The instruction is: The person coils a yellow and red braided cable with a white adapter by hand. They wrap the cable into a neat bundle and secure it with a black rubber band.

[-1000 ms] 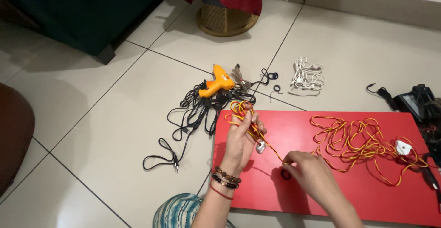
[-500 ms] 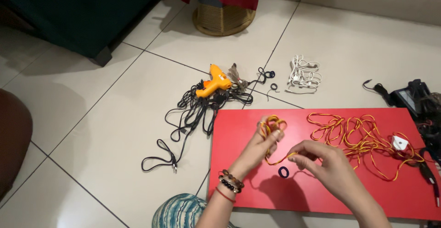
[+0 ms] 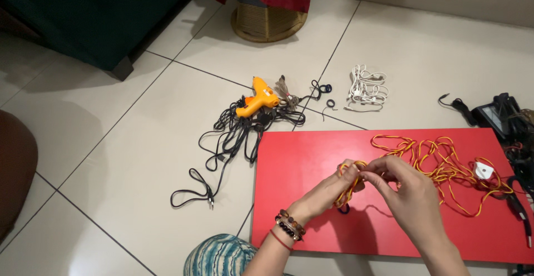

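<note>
My left hand (image 3: 328,190), with bead bracelets on the wrist, pinches a small coiled bundle of red-and-yellow twisted wire (image 3: 347,180) above the red board (image 3: 295,165). My right hand (image 3: 403,190) meets it from the right and grips the same wire beside the coil. The rest of the wire (image 3: 439,165) lies in loose loops over the board's right half and ends at a white plug (image 3: 483,170). A small dark ring (image 3: 344,208) lies on the board under my hands, partly hidden.
An orange glue gun (image 3: 257,99) rests on a tangle of black cables (image 3: 236,134) left of the board. A white cable bundle (image 3: 366,90) lies behind it. Black devices and cords (image 3: 500,115) sit at the right edge. A woven basket (image 3: 267,23) and dark furniture (image 3: 83,15) stand behind.
My left hand has carried the coiled wire from the board's left side towards its middle. My right hand has risen to meet it, and the two hands are now together on the wire.
</note>
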